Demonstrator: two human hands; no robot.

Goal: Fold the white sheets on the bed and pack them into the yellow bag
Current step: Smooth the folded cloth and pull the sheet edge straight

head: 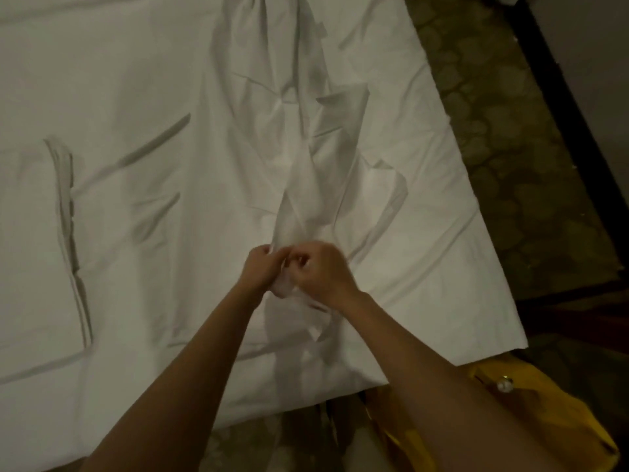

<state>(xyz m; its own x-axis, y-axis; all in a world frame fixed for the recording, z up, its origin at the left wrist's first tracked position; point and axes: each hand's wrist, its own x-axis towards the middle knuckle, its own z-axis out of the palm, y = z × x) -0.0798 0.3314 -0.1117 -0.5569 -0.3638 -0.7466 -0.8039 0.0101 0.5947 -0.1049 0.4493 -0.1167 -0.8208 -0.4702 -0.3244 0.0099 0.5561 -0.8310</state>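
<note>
- Bed (119, 80) fills most of my head view, white cover, creased; it's my landmark for everything below.
- White sheet (299, 131), loose and rumpled, lies along the bed's middle, running from the far end down to the near edge, where one gathered end is lifted off the bed.
- Folded white sheet (30, 240), flat stack with layered edges showing, on the bed's left side, well apart from the loose one.
- Patterned carpet (510, 165) runs along the bed's right side and under its near edge.
- Yellow bag (531, 403) sits on the floor just off the bed's near right corner, partly behind my right forearm; a small round metal fitting shows on it.
- Left hand (260, 267) above the bed's near middle, fingers curled, clamped on the gathered sheet end.
- Right hand (321, 270) just beside it, nearly touching, fingers curled and pinching the same bunch of cloth.
</note>
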